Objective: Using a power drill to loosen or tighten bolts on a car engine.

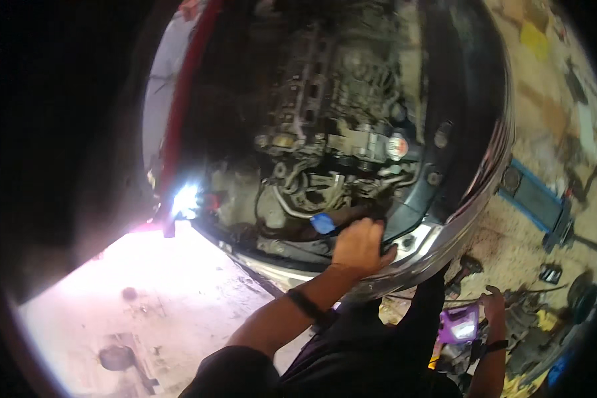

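Note:
My left hand [359, 247] reaches over the front corner of a car's open engine bay. Its fingers curl down over a dark part beside the headlight [414, 240], and what they grip is hidden. Just past these fingers is a blue cap [323, 223]. The exposed engine [305, 86] lies farther in, with a red and white round cap [397, 147] to its right. Out to my right, low over the floor, my right hand [492, 304] hangs with nothing visible in it, its fingers loosely apart. A purple lamp-like object [459, 324] is the thing nearest it.
A bright work light [187, 201] glares at the bay's left edge. On the floor to the right stand a blue floor jack [537, 199], a dark power tool [467, 270] and piled dark parts [521, 325]. The silver bumper [385, 285] curves in front of my legs.

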Tool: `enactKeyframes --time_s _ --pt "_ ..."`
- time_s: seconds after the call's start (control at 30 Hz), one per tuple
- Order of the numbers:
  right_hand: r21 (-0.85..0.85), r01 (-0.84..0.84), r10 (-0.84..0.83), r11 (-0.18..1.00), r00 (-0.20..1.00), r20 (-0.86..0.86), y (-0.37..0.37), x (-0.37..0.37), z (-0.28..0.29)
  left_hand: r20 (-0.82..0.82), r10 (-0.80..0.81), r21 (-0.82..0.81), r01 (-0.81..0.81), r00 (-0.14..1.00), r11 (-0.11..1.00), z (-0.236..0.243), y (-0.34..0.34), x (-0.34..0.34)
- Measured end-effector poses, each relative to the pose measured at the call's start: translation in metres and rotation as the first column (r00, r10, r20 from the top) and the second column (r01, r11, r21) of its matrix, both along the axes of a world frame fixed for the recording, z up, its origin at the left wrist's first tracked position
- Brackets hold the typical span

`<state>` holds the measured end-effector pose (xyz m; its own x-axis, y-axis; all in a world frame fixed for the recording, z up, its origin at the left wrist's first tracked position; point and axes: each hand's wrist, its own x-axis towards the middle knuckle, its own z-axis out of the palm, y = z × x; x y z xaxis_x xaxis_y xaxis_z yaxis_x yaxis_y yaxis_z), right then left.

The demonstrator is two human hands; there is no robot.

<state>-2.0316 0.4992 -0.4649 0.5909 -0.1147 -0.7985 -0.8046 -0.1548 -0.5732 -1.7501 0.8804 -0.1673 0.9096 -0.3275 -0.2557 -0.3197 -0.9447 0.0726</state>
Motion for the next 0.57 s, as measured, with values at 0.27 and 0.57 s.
enactKeyframes --time_s 0.27,0.57 --pt "0.649 0.216 -0.311 0.73 0.95 0.034 0.181 0.153 0.335 0.088 -0.092 -0.78 0.126 0.992 0.613 0.044 0.005 -0.056" --pt "0.751 0.28 -0.54 0.598 0.833 0.12 0.354 0.142 0.396 0.247 0.105 -0.672 0.092 0.963 0.735 0.098 0.183 0.013"
